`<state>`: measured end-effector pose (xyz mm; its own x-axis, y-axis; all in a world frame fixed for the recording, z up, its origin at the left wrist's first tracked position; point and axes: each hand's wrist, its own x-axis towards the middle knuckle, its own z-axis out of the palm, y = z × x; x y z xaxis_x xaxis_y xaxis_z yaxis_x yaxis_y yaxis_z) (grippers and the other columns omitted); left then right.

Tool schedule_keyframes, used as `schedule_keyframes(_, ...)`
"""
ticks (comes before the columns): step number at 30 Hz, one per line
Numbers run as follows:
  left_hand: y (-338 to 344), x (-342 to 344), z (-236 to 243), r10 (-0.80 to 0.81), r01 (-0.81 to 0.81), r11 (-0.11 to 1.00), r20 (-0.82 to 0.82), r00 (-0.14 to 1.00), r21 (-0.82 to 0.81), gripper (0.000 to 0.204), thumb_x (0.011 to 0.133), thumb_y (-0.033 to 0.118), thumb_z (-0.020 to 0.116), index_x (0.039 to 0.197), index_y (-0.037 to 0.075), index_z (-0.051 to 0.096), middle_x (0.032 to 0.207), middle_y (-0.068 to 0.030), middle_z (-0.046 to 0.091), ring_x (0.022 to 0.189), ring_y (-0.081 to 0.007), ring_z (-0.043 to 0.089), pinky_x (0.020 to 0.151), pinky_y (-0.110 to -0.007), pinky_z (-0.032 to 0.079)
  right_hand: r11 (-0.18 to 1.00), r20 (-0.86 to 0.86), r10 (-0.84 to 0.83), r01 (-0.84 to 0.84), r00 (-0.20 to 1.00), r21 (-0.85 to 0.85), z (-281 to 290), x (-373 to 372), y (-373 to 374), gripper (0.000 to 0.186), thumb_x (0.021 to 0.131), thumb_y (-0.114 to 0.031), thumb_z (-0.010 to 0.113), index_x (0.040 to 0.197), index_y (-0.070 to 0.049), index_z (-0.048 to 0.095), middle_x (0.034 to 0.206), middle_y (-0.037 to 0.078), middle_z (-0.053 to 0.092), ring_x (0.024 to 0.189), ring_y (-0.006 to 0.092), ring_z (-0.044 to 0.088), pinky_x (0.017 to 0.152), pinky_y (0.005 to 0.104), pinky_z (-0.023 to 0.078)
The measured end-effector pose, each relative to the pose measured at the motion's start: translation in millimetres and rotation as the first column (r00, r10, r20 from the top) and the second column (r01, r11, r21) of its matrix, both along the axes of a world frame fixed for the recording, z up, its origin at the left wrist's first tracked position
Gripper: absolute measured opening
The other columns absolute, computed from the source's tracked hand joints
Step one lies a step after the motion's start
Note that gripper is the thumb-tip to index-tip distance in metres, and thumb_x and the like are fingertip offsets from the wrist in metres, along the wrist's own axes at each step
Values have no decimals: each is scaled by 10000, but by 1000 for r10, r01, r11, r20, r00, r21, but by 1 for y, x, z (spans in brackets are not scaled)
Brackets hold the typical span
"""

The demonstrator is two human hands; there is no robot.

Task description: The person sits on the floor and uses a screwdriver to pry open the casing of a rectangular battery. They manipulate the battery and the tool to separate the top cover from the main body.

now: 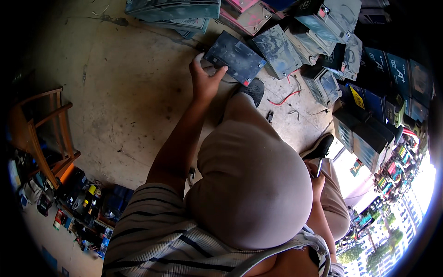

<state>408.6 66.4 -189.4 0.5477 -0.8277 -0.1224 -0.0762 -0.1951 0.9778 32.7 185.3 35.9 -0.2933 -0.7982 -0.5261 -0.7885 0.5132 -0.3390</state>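
Note:
My left hand (205,76) grips the near left side of a dark grey battery (235,55) at the upper middle of the head view, thumb on its top and fingers curled at its edge. The battery has a red terminal at its lower right corner, just above my shoe (257,92). A grey battery (279,53) stands right of it, with loose red and black wires (286,99) below on the floor. My right hand (316,182), partly hidden by my raised knee, is closed on a slim silver object (320,166) whose kind I cannot make out.
Piles of batteries (330,23) fill the back and right. A wooden chair (60,111) stands at the left beside piled electrical goods and boxes (87,198). My knee (251,180) takes up the middle of the view over the concrete floor (115,92). A bright opening is at lower right.

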Motion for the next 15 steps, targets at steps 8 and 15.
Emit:
schedule_keyframes(8, 0, -2, 8, -4, 3, 999, 15, 1000, 44, 709, 700, 19, 797, 1266, -14, 370, 1238, -135, 404, 1101, -200, 497, 900, -328, 487, 1000, 27, -22, 23, 999, -16, -3, -1, 6, 160, 867, -158, 615, 915, -41, 715, 558, 88, 574, 488, 100, 496, 490, 302, 400)
schedule_keyframes(15, 1, -1, 17, -31, 21, 995, 108, 994, 99, 766, 693, 80, 812, 1298, -12, 351, 1251, -153, 398, 1130, -225, 453, 981, -340, 379, 1000, -16, 1, -1, 1000, 0, 1, 3, 2, 152, 867, -160, 622, 902, -45, 714, 534, 92, 552, 465, 109, 477, 475, 313, 389)
